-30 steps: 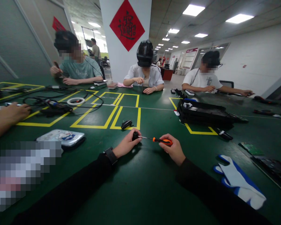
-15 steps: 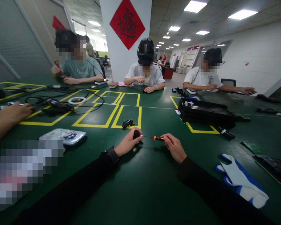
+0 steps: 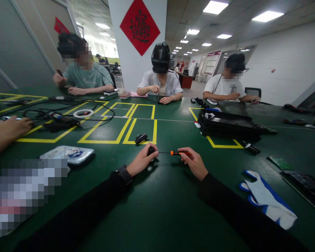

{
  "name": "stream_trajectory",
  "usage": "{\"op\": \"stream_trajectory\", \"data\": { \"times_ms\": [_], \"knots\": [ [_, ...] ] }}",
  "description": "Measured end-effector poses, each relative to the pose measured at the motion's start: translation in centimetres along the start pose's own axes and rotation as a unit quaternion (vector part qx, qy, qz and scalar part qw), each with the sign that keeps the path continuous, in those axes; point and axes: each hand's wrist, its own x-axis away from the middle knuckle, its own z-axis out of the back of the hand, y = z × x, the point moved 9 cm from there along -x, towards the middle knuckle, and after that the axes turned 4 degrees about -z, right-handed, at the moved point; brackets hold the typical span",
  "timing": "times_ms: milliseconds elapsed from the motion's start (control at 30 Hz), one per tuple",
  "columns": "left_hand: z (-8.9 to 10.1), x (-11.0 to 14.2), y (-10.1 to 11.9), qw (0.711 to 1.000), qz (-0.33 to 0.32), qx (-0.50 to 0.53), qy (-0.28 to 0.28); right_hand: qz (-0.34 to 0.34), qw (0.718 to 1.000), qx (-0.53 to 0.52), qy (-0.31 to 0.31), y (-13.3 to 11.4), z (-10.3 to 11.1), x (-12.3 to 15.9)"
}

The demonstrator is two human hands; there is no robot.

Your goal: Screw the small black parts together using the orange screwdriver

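Note:
Between thumb and fingers, my left hand [image 3: 143, 159] grips a small black rounded part [image 3: 151, 150], whose kind I cannot make out. My right hand [image 3: 195, 161] is closed on the orange-and-black handle of a screwdriver [image 3: 176, 153]. The thin shaft points left, its tip at the black part by my left fingers; whether it sits in a screw is too small to tell. Both hands are just above the green table [image 3: 157, 203]. Beyond my left hand, a small black device [image 3: 141, 138] lies at the edge of a yellow taped box.
A phone in a clear case [image 3: 68, 155] lies left, near a co-worker's hand [image 3: 12, 130]. Cables [image 3: 55, 117] and a white ring [image 3: 83, 113] lie behind it. Rightward are a black casing [image 3: 225, 122], a green circuit board [image 3: 280, 163] and a white-blue glove [image 3: 269, 199]. Three people sit opposite.
The view has shifted slightly. My right fingers have loosened and shifted around the screwdriver handle, which has turned a little. My left hand still holds the black part.

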Motion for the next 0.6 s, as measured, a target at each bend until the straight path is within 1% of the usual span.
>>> {"op": "stream_trajectory", "data": {
  "times_ms": [67, 200, 267, 367, 500, 600],
  "knots": [
    [0.0, 0.0, 0.0, 1.000, 0.003, 0.012, 0.002, -0.009, 1.000, 0.001, -0.007, 0.0, -0.1, 0.1],
    [0.1, -0.1, 0.1, 1.000, 0.002, 0.006, 0.006, 0.054, 0.998, 0.039, 0.016, -1.8, 0.2, 0.4],
    [0.0, -0.1, 0.1, 1.000, 0.000, 0.007, 0.003, 0.073, 0.995, 0.060, 0.016, -2.3, 0.2, 0.5],
    [-0.1, -0.1, 0.2, 1.000, -0.004, 0.019, -0.003, 0.067, 0.994, 0.087, 0.012, -2.0, 0.0, 0.4],
    [0.0, -0.1, 0.0, 1.000, -0.006, 0.009, 0.003, 0.048, 0.994, 0.098, -0.003, -1.1, -0.4, 0.1],
    [0.3, -0.1, -0.1, 1.000, -0.006, -0.005, 0.013, 0.055, 0.993, 0.098, -0.020, -1.2, -0.8, 0.1]
  ]
}}
